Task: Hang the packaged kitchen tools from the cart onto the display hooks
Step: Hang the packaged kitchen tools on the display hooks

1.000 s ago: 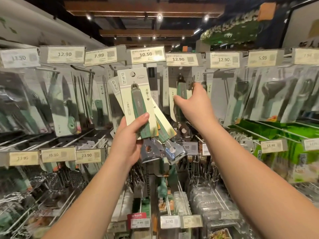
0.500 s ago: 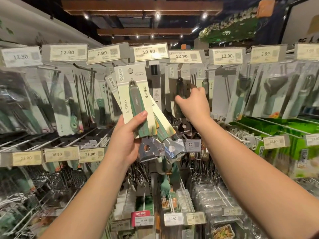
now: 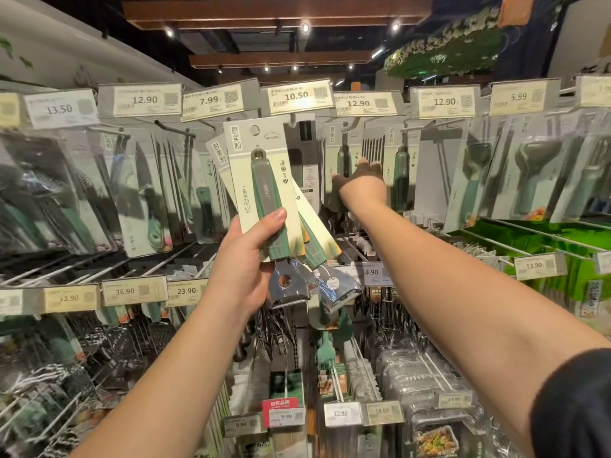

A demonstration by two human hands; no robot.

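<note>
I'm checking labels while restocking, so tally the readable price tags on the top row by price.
12.90 tags: 3
13.50 tag: 1
7.99 tag: 1
10.50 tag: 1
5.99 tag: 1
Total: 7. The cut-off tags at both edges are unreadable.

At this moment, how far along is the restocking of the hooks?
Midway. Done: packs already hang under the 12.90 tag. In hand: the right hand reaches up to that hook's packs. Left: the left hand grips a fan of carded peelers, none hung yet. The cart isn't visible.
</note>
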